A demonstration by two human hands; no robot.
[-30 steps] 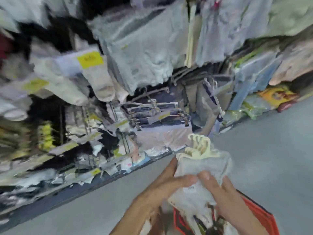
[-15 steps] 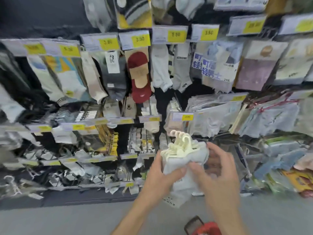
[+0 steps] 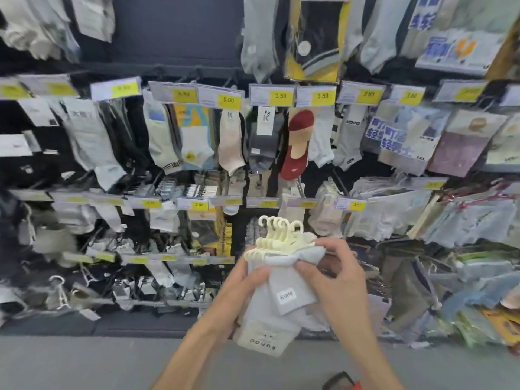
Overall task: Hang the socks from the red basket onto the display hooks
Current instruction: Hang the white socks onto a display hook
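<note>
I hold a stack of pale grey socks (image 3: 277, 302) in front of the sock wall, each pair on a cream plastic hanger (image 3: 278, 235) with its hook pointing up. My left hand (image 3: 239, 282) grips the bundle from the left, thumb across the front. On the right, my right hand (image 3: 334, 271) pinches the top edge of the front pair. Only a corner of the red basket (image 3: 344, 383), with its black handle, shows at the bottom edge. Display hooks (image 3: 292, 204) with yellow price tags run in rows behind the bundle.
The wall is packed with hanging socks, among them a red and tan pair (image 3: 297, 144). Bagged garments (image 3: 464, 220) crowd the right side. Loose hangers and stock (image 3: 59, 291) fill the lowest row at left. Grey floor (image 3: 84, 361) lies below.
The view has swung up from the floor and basket to face the sock wall. Both hands have lifted the sock bundle higher, and the basket has dropped almost out of sight.
</note>
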